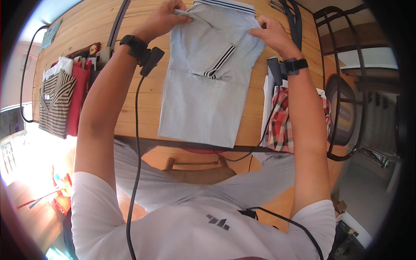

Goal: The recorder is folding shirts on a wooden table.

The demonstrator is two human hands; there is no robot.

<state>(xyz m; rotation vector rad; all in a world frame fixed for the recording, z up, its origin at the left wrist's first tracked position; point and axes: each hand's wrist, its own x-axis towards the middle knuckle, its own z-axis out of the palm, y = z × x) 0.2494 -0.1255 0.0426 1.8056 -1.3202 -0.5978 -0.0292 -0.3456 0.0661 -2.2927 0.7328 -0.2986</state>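
Observation:
A light grey polo shirt (203,110) lies lengthwise on the wooden table, its striped collar at the far end and its hem over the near edge. One sleeve is folded across the middle, with a black-and-white striped cuff (223,60) showing. My left hand (169,17) pinches the shirt's far left shoulder between thumb and fingers. At the far right shoulder, my right hand (272,34) grips the cloth the same way. Both forearms reach forward on either side of the shirt, each with a black band and device on the wrist.
Folded clothes stand at the table's left, a striped shirt (57,102) foremost beside a red garment (78,93). By my right forearm lies a red checked shirt (279,123). Black cables (138,130) run from the wrist devices. A dark metal rack (362,86) stands at the right.

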